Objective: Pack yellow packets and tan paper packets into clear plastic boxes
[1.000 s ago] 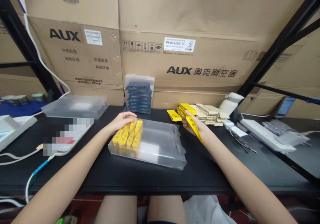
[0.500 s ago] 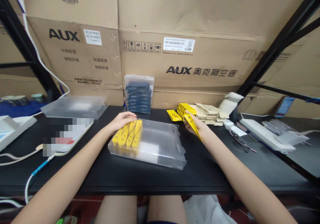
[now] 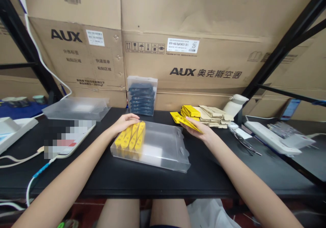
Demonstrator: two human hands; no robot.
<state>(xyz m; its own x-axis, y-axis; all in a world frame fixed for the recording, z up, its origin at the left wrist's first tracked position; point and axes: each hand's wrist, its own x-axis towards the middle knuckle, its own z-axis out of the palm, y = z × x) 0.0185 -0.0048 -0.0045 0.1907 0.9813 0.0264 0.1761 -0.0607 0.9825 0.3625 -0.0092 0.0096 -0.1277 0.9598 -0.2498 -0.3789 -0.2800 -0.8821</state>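
Note:
My left hand (image 3: 127, 122) rests on the far left edge of a clear plastic box (image 3: 163, 143), its fingers wrapped over the edge. Several yellow packets (image 3: 131, 136) stand in a row inside the box's left end. To the right of the box, my right hand (image 3: 197, 128) grips a yellow packet (image 3: 189, 123), which lies nearly flat in the fingers. Just behind that hand are more yellow packets (image 3: 189, 111) beside a pile of beige packets (image 3: 214, 115).
An upright clear box of dark packets (image 3: 141, 97) stands at the back. Another clear box (image 3: 76, 107) and a phone (image 3: 76, 139) with a cable lie left. Glasses (image 3: 244, 143), a white bottle (image 3: 234, 105) and a power strip (image 3: 272, 138) are right.
The yellow packet in my right hand has turned from steeply slanted to nearly flat, and the hand has opened out slightly under it. My left hand and the box have stayed put.

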